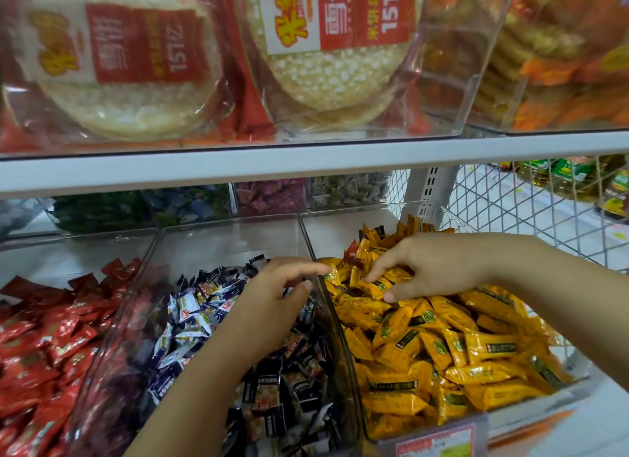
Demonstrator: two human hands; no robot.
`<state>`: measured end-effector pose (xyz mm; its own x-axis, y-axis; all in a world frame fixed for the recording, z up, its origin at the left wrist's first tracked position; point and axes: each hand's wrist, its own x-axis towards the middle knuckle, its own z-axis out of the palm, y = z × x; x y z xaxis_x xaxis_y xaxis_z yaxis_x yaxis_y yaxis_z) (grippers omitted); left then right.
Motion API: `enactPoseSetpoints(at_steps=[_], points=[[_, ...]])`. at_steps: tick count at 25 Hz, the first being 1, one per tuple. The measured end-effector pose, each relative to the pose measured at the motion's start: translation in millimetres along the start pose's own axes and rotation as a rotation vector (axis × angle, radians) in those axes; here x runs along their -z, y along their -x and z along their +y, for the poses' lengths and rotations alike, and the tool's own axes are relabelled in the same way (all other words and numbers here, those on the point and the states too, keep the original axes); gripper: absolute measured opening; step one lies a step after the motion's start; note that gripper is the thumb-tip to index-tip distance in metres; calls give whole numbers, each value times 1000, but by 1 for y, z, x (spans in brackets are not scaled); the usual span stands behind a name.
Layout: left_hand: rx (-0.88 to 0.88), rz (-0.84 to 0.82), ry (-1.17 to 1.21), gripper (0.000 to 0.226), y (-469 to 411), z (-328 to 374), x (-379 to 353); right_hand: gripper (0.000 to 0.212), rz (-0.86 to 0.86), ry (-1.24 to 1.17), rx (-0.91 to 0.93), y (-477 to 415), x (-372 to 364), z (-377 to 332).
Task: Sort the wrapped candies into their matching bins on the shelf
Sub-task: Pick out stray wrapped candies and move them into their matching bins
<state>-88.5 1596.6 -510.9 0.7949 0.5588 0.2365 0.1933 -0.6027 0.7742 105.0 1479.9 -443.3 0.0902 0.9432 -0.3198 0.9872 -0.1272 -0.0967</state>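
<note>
Three clear bins stand side by side on the lower shelf. The left bin holds red wrapped candies (51, 337), the middle bin dark blue and black ones (190, 317), the right bin yellow ones (442, 351). A single red candy (354, 259) lies among the yellow ones at the back of the right bin. My right hand (425, 269) hovers over the yellow pile, fingertips down on the candies just right of that red one. My left hand (275, 296) hangs over the middle bin beside the clear divider wall (337, 324), fingers loosely curled, holding nothing.
The white shelf edge (306, 164) runs across above the bins, carrying clear boxes of large rice cake packs (136, 65). Smaller bins of mixed candies (272, 198) sit at the back. A wire mesh side panel (531, 211) closes the right. A price label (439, 443) fronts the yellow bin.
</note>
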Motion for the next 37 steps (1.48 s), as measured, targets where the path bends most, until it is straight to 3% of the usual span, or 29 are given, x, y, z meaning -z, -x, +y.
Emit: enactPoseSetpoints(at_steps=[6,10,18,22,28,32,37], points=[[13,3,21,34,2,8,-1,39,32,-26,-45,12,-4,7],[53,25,-108,25,-16,24,4,36,142,-111,-47,16,-19,13],[45,-188,-400,28,-98,36,-20,36,206,-204,-30,26,-29,21],[29,-285,-688,22,-117,33,-29,32,196,-263,-19,32,-29,25],[13,-442,-829,26,-128,32,-32,25,249,-228,-34,37,-31,32],[-17,-349,-736,29,-122,28,-28,21,293,-270,-55,41,-32,31],[1,-15,-334,22,-85,36,2,16,455,-276,-89,42,-31,23]])
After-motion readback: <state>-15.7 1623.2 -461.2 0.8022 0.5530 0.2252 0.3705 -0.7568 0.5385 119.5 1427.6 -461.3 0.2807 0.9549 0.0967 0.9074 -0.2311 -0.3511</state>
